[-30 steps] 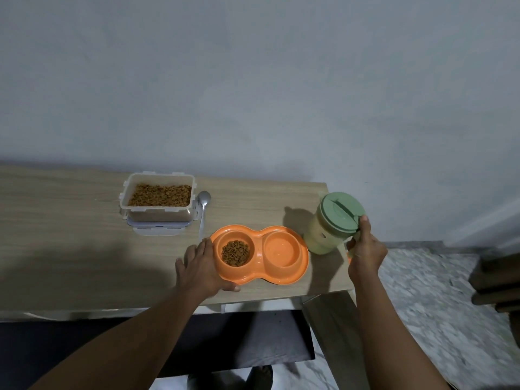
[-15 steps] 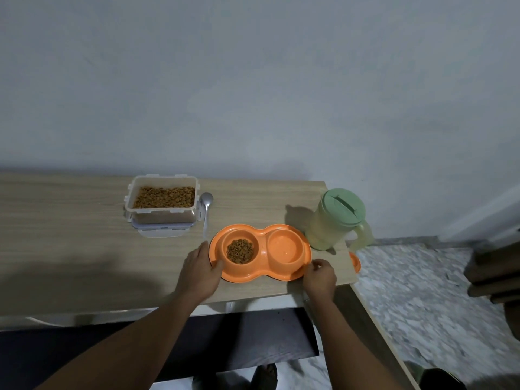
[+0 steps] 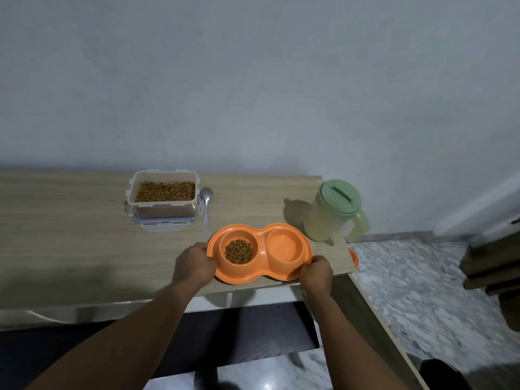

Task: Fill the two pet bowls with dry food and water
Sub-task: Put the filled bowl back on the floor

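An orange double pet bowl [image 3: 261, 270] sits near the table's front edge. Brown dry food [image 3: 238, 251] fills its left well; the right well [image 3: 285, 245] looks wet, with water in it. My left hand [image 3: 194, 264] grips the bowl's left rim. My right hand [image 3: 317, 272] grips its right front rim. A clear container of dry food [image 3: 164, 197] stands open at the back, a metal spoon [image 3: 206, 205] lying beside it. A pale pitcher with a green lid [image 3: 334, 211] stands upright to the right of the bowl.
The wooden table [image 3: 70, 235] ends just right of the pitcher. The container's lid [image 3: 161, 223] lies under the container. A small orange object [image 3: 354, 257] pokes out past the table's right edge. Marble floor and dark furniture [image 3: 495, 266] lie to the right.
My right hand let go of the pitcher, which now stands upright, and came down to the bowl's right rim. My left hand stayed on the left rim.
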A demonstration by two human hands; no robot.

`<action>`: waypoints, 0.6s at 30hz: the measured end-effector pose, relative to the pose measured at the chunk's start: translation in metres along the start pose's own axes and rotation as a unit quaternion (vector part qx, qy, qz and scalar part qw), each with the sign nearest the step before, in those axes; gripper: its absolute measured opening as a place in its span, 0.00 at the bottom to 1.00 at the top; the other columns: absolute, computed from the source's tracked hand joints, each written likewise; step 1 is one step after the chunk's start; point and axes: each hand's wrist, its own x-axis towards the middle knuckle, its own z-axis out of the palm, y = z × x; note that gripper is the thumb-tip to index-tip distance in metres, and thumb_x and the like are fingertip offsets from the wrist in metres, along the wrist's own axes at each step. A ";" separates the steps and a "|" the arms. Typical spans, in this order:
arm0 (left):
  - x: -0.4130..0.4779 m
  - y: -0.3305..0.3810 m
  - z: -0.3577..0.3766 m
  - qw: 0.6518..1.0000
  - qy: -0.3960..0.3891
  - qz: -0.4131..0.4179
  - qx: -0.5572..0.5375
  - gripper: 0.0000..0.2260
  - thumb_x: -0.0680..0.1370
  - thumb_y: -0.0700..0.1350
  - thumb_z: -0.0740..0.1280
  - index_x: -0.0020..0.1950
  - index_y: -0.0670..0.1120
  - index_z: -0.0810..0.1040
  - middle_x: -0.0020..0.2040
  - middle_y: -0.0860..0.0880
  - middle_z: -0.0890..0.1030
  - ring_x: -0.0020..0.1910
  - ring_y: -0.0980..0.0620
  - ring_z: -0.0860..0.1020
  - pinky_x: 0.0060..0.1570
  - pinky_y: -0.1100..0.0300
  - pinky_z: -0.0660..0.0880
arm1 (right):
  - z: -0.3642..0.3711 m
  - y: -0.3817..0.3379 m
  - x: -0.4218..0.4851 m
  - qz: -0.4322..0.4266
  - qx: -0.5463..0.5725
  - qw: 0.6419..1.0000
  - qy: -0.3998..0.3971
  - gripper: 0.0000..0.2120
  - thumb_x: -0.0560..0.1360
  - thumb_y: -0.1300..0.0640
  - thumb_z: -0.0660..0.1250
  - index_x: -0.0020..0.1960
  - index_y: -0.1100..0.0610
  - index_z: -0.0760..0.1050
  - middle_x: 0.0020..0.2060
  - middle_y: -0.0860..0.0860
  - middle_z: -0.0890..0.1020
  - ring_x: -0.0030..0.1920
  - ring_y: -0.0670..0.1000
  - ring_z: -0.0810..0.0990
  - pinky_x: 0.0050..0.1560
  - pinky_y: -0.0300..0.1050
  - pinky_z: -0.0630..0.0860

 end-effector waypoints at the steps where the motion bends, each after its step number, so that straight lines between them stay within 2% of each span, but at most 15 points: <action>1: -0.006 -0.002 0.001 1.000 0.002 0.001 -0.009 0.07 0.76 0.48 0.68 0.54 0.52 0.79 0.43 0.54 0.81 0.44 0.50 0.81 0.48 0.51 0.80 | -0.004 0.002 -0.004 -0.007 0.010 1.000 0.002 0.04 0.75 0.65 0.61 0.45 0.61 0.74 0.40 0.55 0.79 0.42 0.57 0.77 0.40 0.47 0.73; 7: -0.051 0.015 0.015 0.999 0.006 -0.005 -0.033 0.08 0.73 0.48 0.70 0.49 0.57 0.75 0.44 0.55 0.82 0.44 0.50 0.82 0.49 0.52 0.80 | -0.046 0.028 -0.021 -0.002 0.072 0.997 0.012 0.04 0.70 0.64 0.62 0.41 0.57 0.74 0.39 0.54 0.82 0.43 0.57 0.81 0.44 0.54 0.81; 8: -0.062 0.023 0.020 0.999 0.009 -0.004 -0.038 0.08 0.73 0.47 0.71 0.49 0.56 0.76 0.44 0.55 0.82 0.44 0.50 0.81 0.49 0.53 0.79 | -0.058 0.034 -0.025 -0.006 0.086 0.996 0.017 0.04 0.69 0.64 0.62 0.40 0.57 0.74 0.38 0.53 0.82 0.42 0.56 0.81 0.42 0.54 0.81; 10: -0.083 0.040 0.031 0.998 0.012 0.002 -0.061 0.08 0.74 0.44 0.71 0.50 0.52 0.76 0.43 0.53 0.80 0.43 0.49 0.79 0.45 0.56 0.74 | -0.088 0.044 -0.036 -0.012 0.118 0.993 0.016 0.06 0.72 0.66 0.61 0.40 0.59 0.74 0.36 0.52 0.81 0.39 0.52 0.79 0.34 0.45 0.74; 12: -0.103 0.054 0.043 0.996 0.008 0.005 -0.093 0.08 0.73 0.40 0.71 0.49 0.49 0.76 0.43 0.51 0.79 0.44 0.48 0.79 0.42 0.58 0.70 | -0.116 0.057 -0.040 -0.009 0.124 0.992 0.005 0.07 0.75 0.68 0.59 0.43 0.61 0.74 0.35 0.51 0.78 0.38 0.51 0.77 0.33 0.40 0.68; 15: -0.146 0.077 0.071 0.993 0.004 0.024 -0.113 0.09 0.72 0.38 0.71 0.48 0.48 0.76 0.42 0.50 0.79 0.46 0.46 0.80 0.42 0.59 0.71 | -0.165 0.095 -0.037 -0.013 0.110 0.994 0.009 0.08 0.72 0.67 0.60 0.45 0.59 0.76 0.38 0.52 0.80 0.43 0.56 0.80 0.41 0.46 0.74; 18: -0.190 0.101 0.096 0.992 -0.014 0.041 -0.122 0.09 0.72 0.36 0.71 0.49 0.47 0.76 0.40 0.51 0.78 0.43 0.49 0.78 0.36 0.61 0.69 | -0.214 0.129 -0.039 -0.013 0.100 0.995 0.012 0.09 0.71 0.69 0.61 0.42 0.56 0.74 0.40 0.53 0.80 0.41 0.54 0.79 0.38 0.46 0.73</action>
